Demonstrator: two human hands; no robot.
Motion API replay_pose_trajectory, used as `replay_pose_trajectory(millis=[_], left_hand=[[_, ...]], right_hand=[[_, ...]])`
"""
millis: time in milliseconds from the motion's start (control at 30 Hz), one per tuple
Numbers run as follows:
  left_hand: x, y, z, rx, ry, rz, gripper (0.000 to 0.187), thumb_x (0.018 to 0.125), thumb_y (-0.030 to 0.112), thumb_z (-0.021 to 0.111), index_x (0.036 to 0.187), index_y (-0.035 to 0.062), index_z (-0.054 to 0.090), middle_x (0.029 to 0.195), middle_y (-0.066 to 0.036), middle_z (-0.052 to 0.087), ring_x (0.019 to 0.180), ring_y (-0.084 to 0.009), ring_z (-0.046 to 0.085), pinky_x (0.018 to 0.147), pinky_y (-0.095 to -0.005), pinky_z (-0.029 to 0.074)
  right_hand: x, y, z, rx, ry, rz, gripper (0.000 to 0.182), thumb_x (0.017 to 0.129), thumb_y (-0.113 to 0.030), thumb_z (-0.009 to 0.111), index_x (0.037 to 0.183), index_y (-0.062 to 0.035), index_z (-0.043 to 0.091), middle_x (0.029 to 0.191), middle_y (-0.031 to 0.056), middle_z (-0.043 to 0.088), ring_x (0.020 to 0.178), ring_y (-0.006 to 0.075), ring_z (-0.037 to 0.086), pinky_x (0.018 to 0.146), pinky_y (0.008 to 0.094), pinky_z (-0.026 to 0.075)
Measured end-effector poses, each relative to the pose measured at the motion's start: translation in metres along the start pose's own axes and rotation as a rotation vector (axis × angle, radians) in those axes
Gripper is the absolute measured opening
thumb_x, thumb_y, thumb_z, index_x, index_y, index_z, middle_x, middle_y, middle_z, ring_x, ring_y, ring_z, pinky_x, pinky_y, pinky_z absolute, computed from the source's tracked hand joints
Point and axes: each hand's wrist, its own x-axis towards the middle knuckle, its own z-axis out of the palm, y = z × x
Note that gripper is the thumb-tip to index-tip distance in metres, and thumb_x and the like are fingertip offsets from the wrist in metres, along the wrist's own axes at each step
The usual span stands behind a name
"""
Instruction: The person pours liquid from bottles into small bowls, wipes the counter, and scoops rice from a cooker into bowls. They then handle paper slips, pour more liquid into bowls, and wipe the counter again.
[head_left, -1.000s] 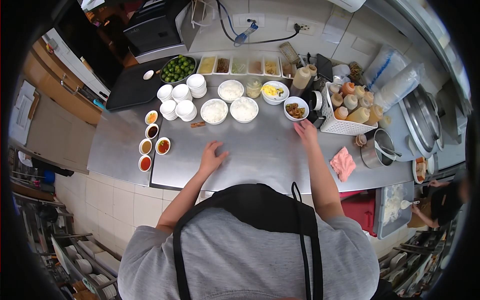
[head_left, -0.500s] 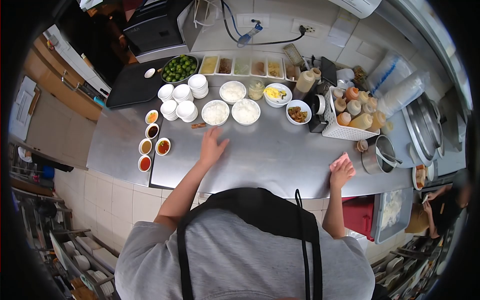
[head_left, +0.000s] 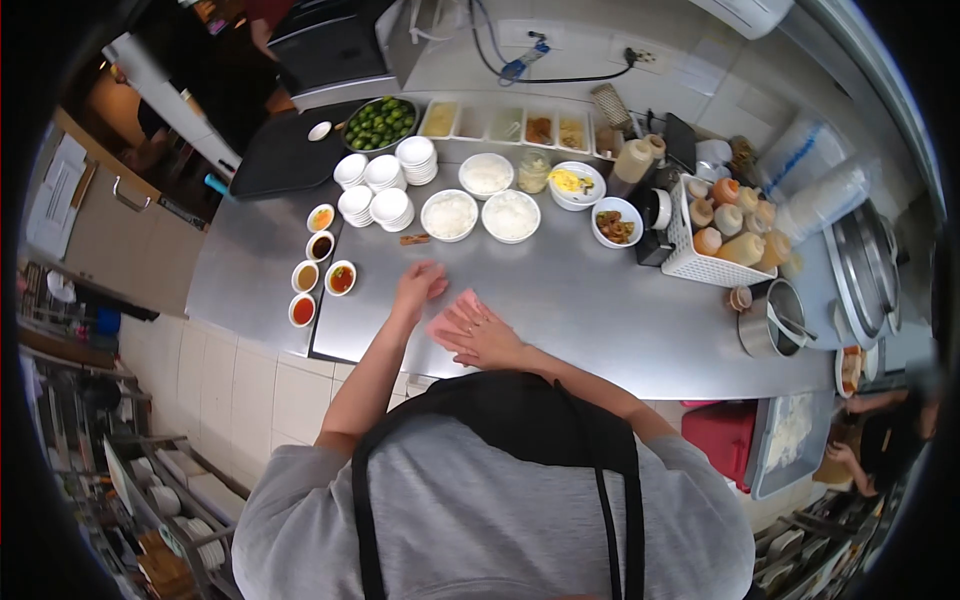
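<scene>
My right hand lies with its palm pressed on a folded pink cloth, on the steel counter close to my body. Just left of the cloth, my left hand holds nothing; its fingers are loosely bent and apart. Beyond it on the counter is a small brown piece whose kind I cannot make out. White bowls of rice, one at the front left and another at the front right, stand farther back, with a third rice bowl behind them.
Several sauce cups stand at left, near stacked white bowls and green citrus fruits. A bowl of yellow food, a bowl of brown food, a squeeze-bottle basket and a metal pot stand rightward. Another person is at far right.
My right hand has slid the pink cloth from the counter's right side leftward to beside my left hand. My left hand has drawn back slightly toward me. The camera view has shifted.
</scene>
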Motion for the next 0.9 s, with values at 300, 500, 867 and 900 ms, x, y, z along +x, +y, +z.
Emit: replay_pose_trajectory(millis=[300,500,867,900], left_hand=[[0.049,0.036,0.002,-0.636,-0.122,-0.119,0.041,0.086,0.010,0.050,0.123,-0.0036,0.038,0.119,-0.021,0.045,0.109,-0.0304,0.049,0.094,-0.0401,0.042],[0.060,0.038,-0.001,-0.509,-0.065,-0.074,0.036,0.085,0.010,0.049,0.119,-0.0035,0.044,0.118,-0.017,0.049,0.109,-0.0304,0.049,0.091,-0.0396,0.044],[0.045,0.005,-0.033,1.287,0.458,0.744,0.016,0.072,0.008,0.057,0.087,0.0041,0.062,0.091,-0.010,0.058,0.086,-0.0312,0.051,0.076,-0.0404,0.045],[0.040,0.003,-0.035,1.291,0.426,0.737,0.013,0.073,0.008,0.057,0.085,0.0045,0.063,0.087,-0.010,0.057,0.085,-0.0310,0.051,0.076,-0.0405,0.045]], right_hand=[[-0.076,0.046,-0.083,-0.199,0.006,0.352,0.054,0.073,-0.011,0.057,0.125,-0.0085,0.045,0.124,0.0102,0.044,0.116,0.0357,0.037,0.101,0.0447,0.028],[-0.234,0.095,-0.131,-0.463,-0.036,0.943,0.057,0.090,-0.029,0.043,0.140,-0.0091,0.024,0.145,0.0161,0.020,0.132,0.0355,0.020,0.106,0.0479,0.017],[-0.142,0.069,-0.088,-0.611,-0.071,0.857,0.064,0.083,-0.025,0.046,0.136,0.0030,0.024,0.135,0.0246,0.027,0.125,0.0446,0.022,0.102,0.0586,0.011],[-0.110,0.052,-0.088,-0.504,-0.070,0.729,0.066,0.077,-0.022,0.049,0.134,0.0034,0.027,0.133,0.0230,0.029,0.124,0.0429,0.024,0.103,0.0588,0.010]])
